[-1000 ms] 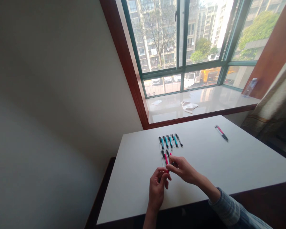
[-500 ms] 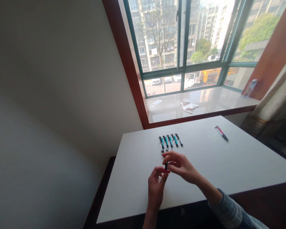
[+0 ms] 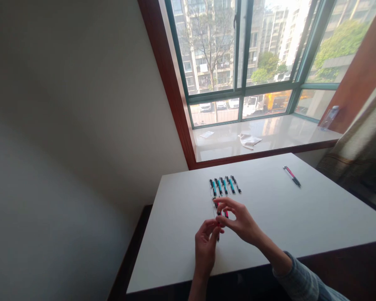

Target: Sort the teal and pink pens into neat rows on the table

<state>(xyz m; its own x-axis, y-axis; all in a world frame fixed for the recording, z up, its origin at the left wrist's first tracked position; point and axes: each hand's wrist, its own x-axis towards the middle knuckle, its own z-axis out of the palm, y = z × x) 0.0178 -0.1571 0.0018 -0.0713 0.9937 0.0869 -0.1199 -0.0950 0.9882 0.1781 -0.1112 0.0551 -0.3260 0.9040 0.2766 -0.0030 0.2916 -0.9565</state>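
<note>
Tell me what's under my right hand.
Pink and black pen parts on the white tabletop partly show past your right hand; the rest is covered, so I can't count them.

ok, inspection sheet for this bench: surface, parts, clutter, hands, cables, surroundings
Surface: white tabletop, parts laid directly on it.
Parts: row of blue-and-black pen parts; pink pen parts nearer, partly hidden; pink-and-black pen apart at right.
Clutter: crumpled white cloth, paper, clear bottle, all on windowsill.
Hands: left hand pinches a slim pen piece; right hand close above, grip unclear.
Cables: nothing seen.
Surroundings: window beyond, curtain right, wall left.
</note>
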